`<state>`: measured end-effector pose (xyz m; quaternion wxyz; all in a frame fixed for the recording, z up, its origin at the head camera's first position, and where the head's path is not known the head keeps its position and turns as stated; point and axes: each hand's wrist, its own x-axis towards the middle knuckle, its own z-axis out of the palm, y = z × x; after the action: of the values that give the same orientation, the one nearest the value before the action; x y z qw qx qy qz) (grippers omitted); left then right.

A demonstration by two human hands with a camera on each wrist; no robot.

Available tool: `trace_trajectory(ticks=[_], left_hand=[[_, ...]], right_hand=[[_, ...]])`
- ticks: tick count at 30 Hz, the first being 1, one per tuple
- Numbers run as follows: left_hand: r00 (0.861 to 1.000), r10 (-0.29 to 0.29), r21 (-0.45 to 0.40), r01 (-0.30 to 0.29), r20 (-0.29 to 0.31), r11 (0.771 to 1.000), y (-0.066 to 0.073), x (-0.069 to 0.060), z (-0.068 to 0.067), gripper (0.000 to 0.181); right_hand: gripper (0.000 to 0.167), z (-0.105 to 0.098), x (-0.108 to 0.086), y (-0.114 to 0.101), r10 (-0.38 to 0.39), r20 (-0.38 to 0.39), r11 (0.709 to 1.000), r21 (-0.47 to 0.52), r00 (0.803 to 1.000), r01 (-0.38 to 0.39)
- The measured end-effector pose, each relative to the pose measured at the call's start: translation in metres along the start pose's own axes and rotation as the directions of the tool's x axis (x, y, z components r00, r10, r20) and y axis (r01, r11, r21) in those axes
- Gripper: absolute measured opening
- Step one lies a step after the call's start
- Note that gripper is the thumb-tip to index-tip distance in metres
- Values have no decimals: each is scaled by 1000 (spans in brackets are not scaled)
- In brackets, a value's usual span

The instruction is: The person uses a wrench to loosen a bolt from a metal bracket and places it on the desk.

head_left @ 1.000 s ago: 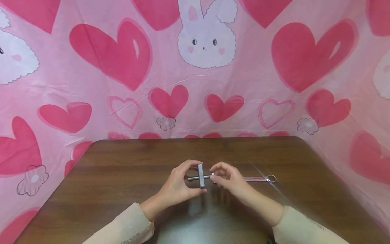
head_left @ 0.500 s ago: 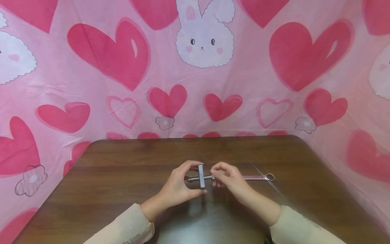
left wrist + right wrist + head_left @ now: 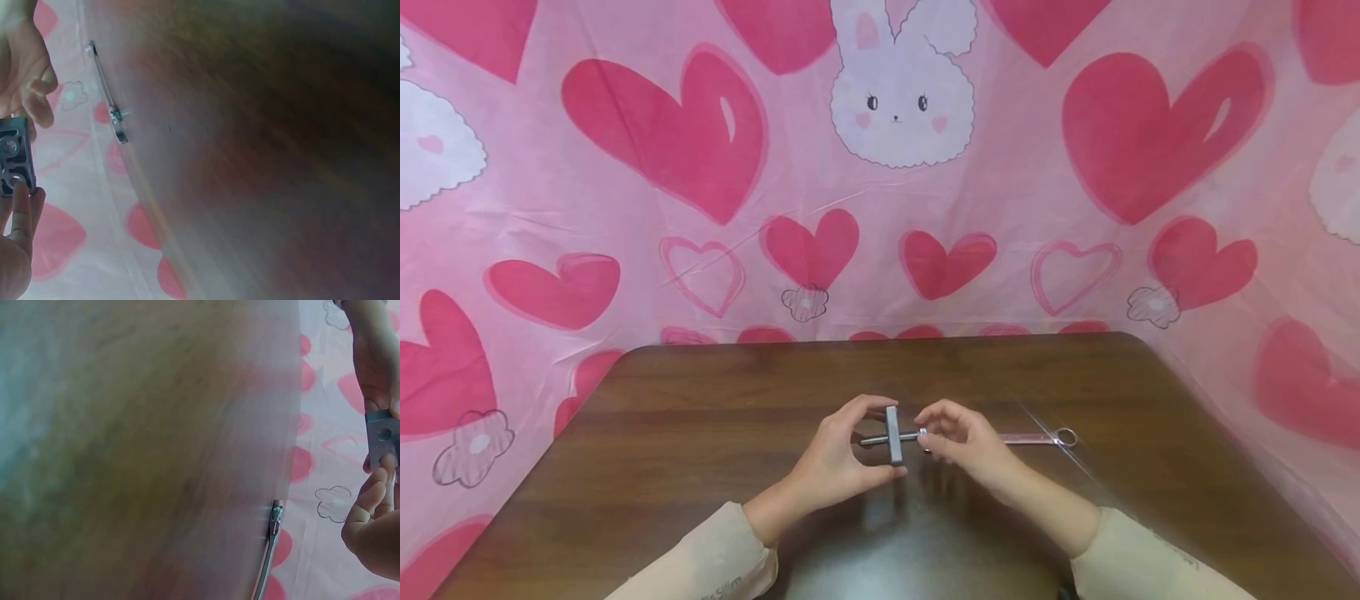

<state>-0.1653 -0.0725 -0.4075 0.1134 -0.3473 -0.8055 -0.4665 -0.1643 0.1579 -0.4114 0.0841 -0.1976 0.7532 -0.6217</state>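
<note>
My left hand [image 3: 835,454] grips a grey metal block [image 3: 893,435] by its top and bottom edges, thumb below and fingers above. A metal bolt [image 3: 872,439] passes through the block, pointing left. At the bolt's right end, a shiny head or nut [image 3: 922,437] touches the thumb of my right hand [image 3: 973,446], whose fingers are bent around that end. In the left wrist view the block [image 3: 15,156] shows round holes and recesses. The right wrist view shows its flat face [image 3: 382,434] with a hole. Both hands are above the table.
A wrench with a ring end [image 3: 1066,437] lies on the brown wooden table [image 3: 737,383], partly behind my right hand. In the left wrist view, a small part [image 3: 115,115] is by the wrench [image 3: 104,81]. A pink heart-patterned cloth [image 3: 895,200] hangs behind the table.
My right fingers closed together at the bolt's right end half a second ago and have now spread apart again. My left hand keeps its grip on the block.
</note>
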Motion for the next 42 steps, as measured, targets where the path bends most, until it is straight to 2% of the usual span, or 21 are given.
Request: trace_trajectory(ticks=[4, 11, 14, 17, 21, 28, 36, 39, 42], left_hand=[[1000, -3, 7, 3, 1, 1000, 1, -1, 0, 75], [1000, 6, -4, -6, 4, 1000, 1, 0, 0, 75], [1000, -3, 8, 3, -1, 1000, 0, 0, -1, 75], [1000, -11, 20, 11, -3, 1000, 0, 0, -3, 75], [1000, 1, 19, -1, 10, 1000, 0, 2, -6, 74], [1000, 12, 22, -12, 14, 1000, 2, 7, -10, 74], [1000, -9, 53, 8, 19, 999, 2, 6, -11, 73], [1000, -12, 50, 11, 21, 999, 1, 5, -12, 73], [1000, -18, 36, 18, 19, 999, -1, 4, -13, 74]], right_hand=[[29, 1, 1, 0, 15, 16, 1000, 22, 1000, -16], [31, 3, 3, -4, 31, -10, 999, 29, 999, -31], [28, 3, 3, -3, 5, -28, 1000, -6, 1000, -5], [25, 3, 3, -2, -55, -37, 997, -61, 998, 53], [28, 2, 5, -1, -102, -11, 991, -91, 995, 100], [27, -2, 9, -8, -36, 32, 999, -28, 999, 37], [27, 0, 13, -10, -2, 0, 1000, 3, 1000, 2], [24, 2, 12, -10, -30, -21, 999, -15, 999, 30], [27, 3, 11, -9, -79, -26, 996, -38, 997, 78]])
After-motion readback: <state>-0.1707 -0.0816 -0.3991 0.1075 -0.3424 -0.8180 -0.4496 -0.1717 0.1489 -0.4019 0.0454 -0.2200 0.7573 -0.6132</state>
